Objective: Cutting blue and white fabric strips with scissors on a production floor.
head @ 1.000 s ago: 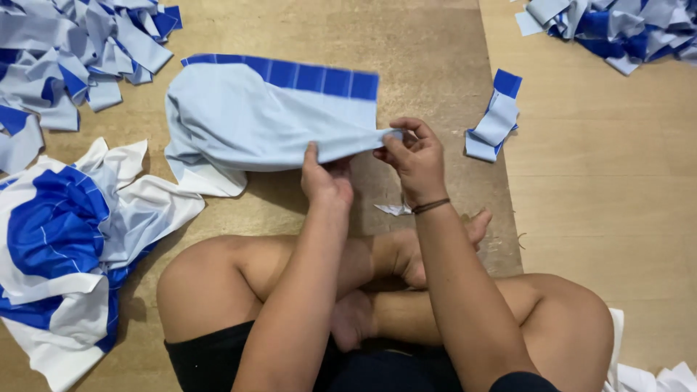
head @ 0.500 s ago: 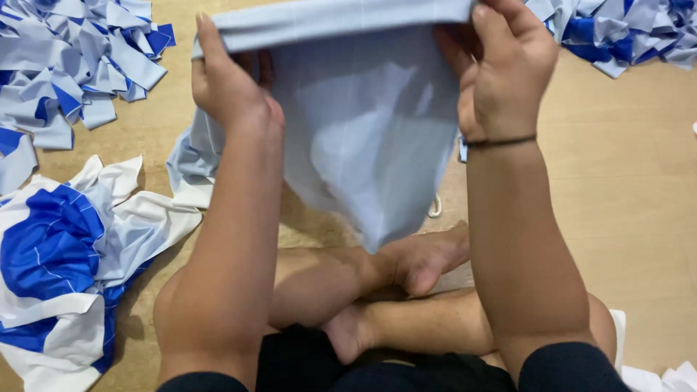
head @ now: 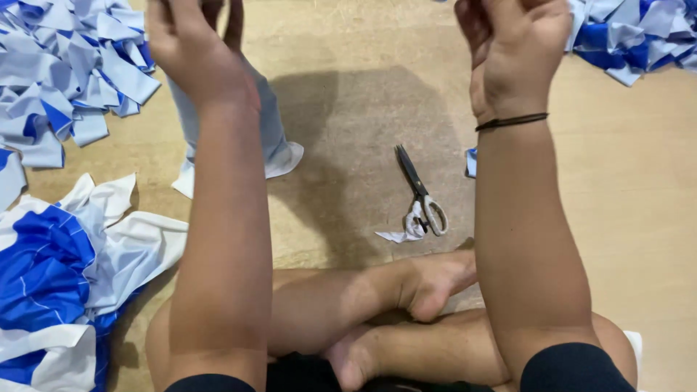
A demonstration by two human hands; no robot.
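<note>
Both hands raised and apart, left hand pinching light-blue cloth, right hand grip unclear; cloth could snag scissors at 5 o'clock.

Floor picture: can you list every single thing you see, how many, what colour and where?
Scissors: one, dark blades, pale handles, on the floor in the middle.
Cloth scrap: one, white, by the scissor handles.
Cloth piece: one, light blue, hanging from the left hand.
Pile of strips: one, blue and pale, top left.
Second pile of strips: one, blue and pale, top right.
Big fabric heap: one, blue and white, bottom left.
Floor: wooden, tan.
Left hand: raised, gripping the cloth.
Right hand: raised, dark band on its wrist.
</note>
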